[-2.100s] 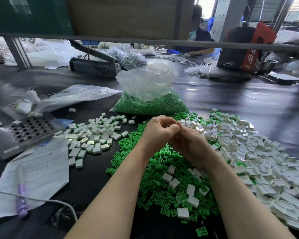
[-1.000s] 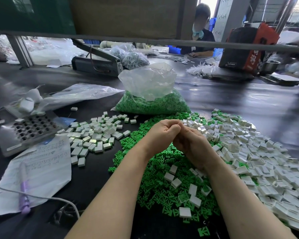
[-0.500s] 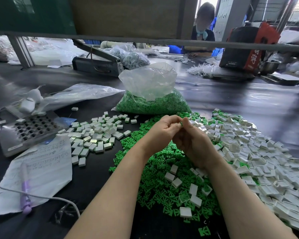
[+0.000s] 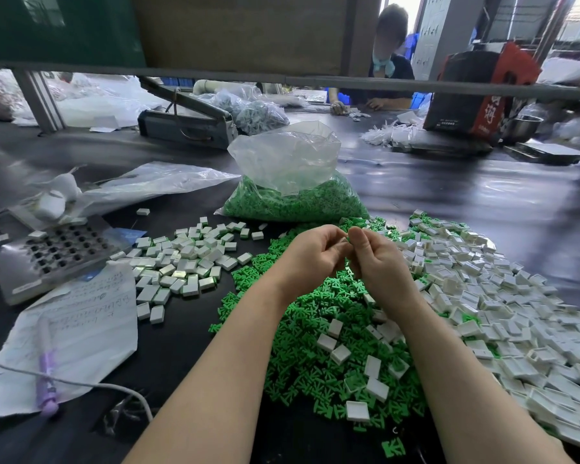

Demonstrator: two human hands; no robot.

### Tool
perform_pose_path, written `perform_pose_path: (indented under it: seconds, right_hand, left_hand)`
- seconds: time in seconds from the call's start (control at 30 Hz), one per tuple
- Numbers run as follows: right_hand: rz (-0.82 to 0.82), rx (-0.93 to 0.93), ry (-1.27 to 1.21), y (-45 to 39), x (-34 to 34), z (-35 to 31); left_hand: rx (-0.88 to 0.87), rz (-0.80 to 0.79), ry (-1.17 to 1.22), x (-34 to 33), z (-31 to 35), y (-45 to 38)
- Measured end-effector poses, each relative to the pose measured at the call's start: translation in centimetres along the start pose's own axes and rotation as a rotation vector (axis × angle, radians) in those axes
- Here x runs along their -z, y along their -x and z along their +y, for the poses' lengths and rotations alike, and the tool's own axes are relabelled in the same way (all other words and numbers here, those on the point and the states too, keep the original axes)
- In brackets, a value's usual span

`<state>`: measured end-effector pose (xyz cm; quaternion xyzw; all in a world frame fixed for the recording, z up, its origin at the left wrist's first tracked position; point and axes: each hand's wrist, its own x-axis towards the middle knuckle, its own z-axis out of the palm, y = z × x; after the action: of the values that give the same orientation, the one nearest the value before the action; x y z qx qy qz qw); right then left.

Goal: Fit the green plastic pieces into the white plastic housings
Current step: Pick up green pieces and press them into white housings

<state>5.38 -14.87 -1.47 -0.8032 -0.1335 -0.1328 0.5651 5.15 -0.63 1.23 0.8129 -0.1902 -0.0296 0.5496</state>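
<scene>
Meeting fingertip to fingertip, the left hand [image 4: 310, 257] and right hand [image 4: 377, 262] curl over the green pieces [image 4: 318, 333]; whatever they pinch is hidden.
White housings [image 4: 503, 306] crowd the table's [image 4: 188, 356] right edge, a smaller batch [image 4: 185, 262] lies left-centre with bare dark surface between, and the bag of green pieces [image 4: 295, 192] sits beyond, mid-table.

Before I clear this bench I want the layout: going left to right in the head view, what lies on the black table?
Metal tray with holes → written paper → small pile of white housings → loose green pieces under the left hand and right hand → big heap of white housings.
</scene>
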Motion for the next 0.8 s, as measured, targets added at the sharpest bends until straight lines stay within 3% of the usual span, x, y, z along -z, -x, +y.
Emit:
perform_pose_path:
  seconds: [0.43, 0.53, 0.67, 0.8]
  right_hand:
    - [0.143, 0.083, 0.343, -0.06, -0.31, 0.81]
    - [0.17, 0.079, 0.306, -0.1, -0.38, 0.8]
    - [0.044, 0.057, 0.147, 0.16, -0.31, 0.57]
    - [0.031, 0.038, -0.016, -0.01, 0.01, 0.11]
  left_hand:
    - [0.02, 0.01, -0.092, 0.52, 0.24, -0.27]
    - [0.016, 0.051, -0.083, 0.42, 0.23, -0.53]
    - [0.017, 0.065, -0.025, 0.64, -0.08, -0.37]
    - [0.054, 0.045, 0.019, 0.7, -0.27, -0.34]
